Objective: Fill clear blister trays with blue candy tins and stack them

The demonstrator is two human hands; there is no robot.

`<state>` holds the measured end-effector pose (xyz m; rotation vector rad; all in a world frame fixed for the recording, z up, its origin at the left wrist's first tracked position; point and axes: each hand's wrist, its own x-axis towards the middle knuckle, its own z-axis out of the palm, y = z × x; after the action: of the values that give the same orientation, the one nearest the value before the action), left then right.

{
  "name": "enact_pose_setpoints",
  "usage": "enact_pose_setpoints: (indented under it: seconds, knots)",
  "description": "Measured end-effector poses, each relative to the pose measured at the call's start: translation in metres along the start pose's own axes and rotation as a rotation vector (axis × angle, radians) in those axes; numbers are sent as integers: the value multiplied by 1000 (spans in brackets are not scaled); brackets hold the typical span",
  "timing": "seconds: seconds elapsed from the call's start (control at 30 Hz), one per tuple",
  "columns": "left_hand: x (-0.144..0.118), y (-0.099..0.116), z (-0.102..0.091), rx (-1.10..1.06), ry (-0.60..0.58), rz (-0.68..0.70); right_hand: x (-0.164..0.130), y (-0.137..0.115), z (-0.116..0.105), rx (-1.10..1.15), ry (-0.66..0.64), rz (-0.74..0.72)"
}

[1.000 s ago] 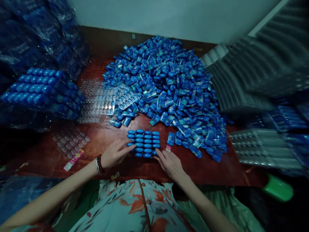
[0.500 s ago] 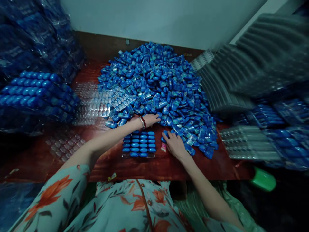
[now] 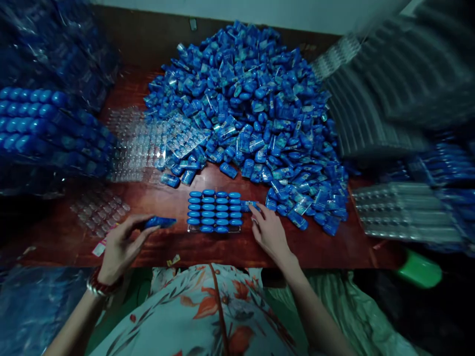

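The left hand [image 3: 120,244] has its grip pinched round a small glossy blue case [image 3: 160,222], oblong with rounded ends, held level just above the desk [image 3: 156,247] at 9 o'clock of the filled tray [image 3: 214,211]. That tray holds neat rows of identical blue cases. The right hand [image 3: 270,232], fingers loosely spread, touches another blue piece [image 3: 249,204] at the tray's 3 o'clock edge; whether it grips it I cannot tell. At 12 o'clock lies a big heap of blue cases [image 3: 252,109]. Stacks at both sides are blurred and cut off.
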<state>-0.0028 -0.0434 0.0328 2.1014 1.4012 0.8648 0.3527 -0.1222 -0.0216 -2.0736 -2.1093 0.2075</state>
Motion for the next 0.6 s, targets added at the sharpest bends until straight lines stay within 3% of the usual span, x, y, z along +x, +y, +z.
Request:
enact_pose_setpoints:
  seconds: [0.1, 0.17, 0.27, 0.33, 0.43, 0.53, 0.6]
  knots:
    - [-19, -1, 16, -28, -155, 63, 31, -14, 0, -247, -177, -64]
    - [-21, 1, 30, -3, -242, 131, 50, -15, -2, -298, -248, -71]
    - [-18, 3, 46, 80, -285, 286, 58, -3, -10, -180, -209, -13]
    - [-15, 2, 49, 144, -291, 404, 47, 12, -16, 61, -88, 95]
    - [-14, 1, 49, 199, -316, 515, 14, 29, -24, 648, 39, 329]
    - [-16, 1, 51, 203, -347, 540, -19, 24, -22, 1185, -20, 538]
    - [-18, 0, 53, 198, -365, 542, -32, 9, -16, 1387, -56, 637]
